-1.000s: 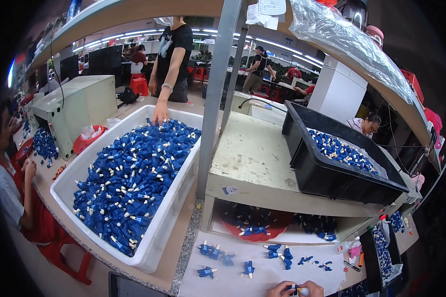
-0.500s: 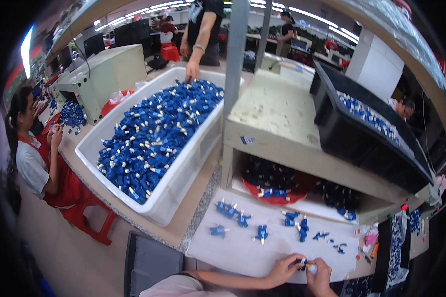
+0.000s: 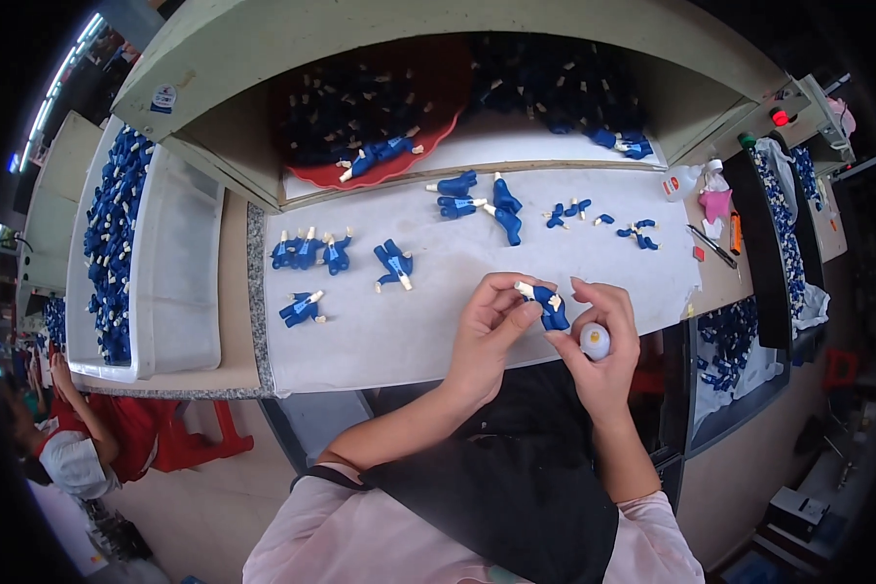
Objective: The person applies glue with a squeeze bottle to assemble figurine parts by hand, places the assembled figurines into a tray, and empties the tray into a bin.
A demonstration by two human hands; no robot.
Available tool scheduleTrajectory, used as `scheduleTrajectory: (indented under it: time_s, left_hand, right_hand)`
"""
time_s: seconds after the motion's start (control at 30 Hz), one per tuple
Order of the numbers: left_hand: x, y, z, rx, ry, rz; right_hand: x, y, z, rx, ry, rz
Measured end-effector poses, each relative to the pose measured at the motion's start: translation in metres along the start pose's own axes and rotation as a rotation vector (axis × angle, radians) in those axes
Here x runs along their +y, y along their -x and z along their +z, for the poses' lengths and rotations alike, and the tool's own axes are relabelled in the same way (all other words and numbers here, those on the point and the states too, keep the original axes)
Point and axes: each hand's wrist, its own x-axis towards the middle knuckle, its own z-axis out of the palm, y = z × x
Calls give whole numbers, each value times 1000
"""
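My left hand point(image 3: 485, 331) pinches a blue figurine body point(image 3: 553, 311) with a cream neck peg and a cream hand. A small white bottle point(image 3: 595, 341) sits in the curled fingers of my right hand point(image 3: 611, 326), its round end showing. The right fingertips are close to the figurine; whether they touch it I cannot tell. Beyond my hands, similar blue bodies point(image 3: 394, 265) lie scattered on a white sheet point(image 3: 360, 341). Several small blue arm pieces point(image 3: 638, 236) lie on the sheet's right part.
An open-fronted pale box point(image 3: 234, 180) at the back houses a red basin point(image 3: 443, 136) of blue bodies. At left stands a white tub point(image 3: 185, 321) full of them. A bottle point(image 3: 678, 183), a pen point(image 3: 712, 247) and an orange cutter point(image 3: 735, 234) lie at right. Another person point(image 3: 73, 453) sits at left.
My view has swung down and to the right, bringing my hands to the middle. The bottle, earlier held up against the small piece in my left hand, is now a little apart from it.
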Motion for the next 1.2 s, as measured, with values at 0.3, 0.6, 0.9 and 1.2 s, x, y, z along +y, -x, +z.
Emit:
scheduleTrajectory:
  time_s: [0.3,0.6,0.9,1.2]
  left_hand:
    - [2,12,5,88,-58,47]
    - [11,15,-4,-58,71,-94]
    - [11,13,-8,-155,335,-200]
    - [6,10,-12,-167,522,-427]
  right_hand:
    - [11,14,15,-9,-558,375]
    - [12,12,21,168,110,-341]
    - [7,17,23,175,70,-385]
    - [-1,16,14,139,157,-343]
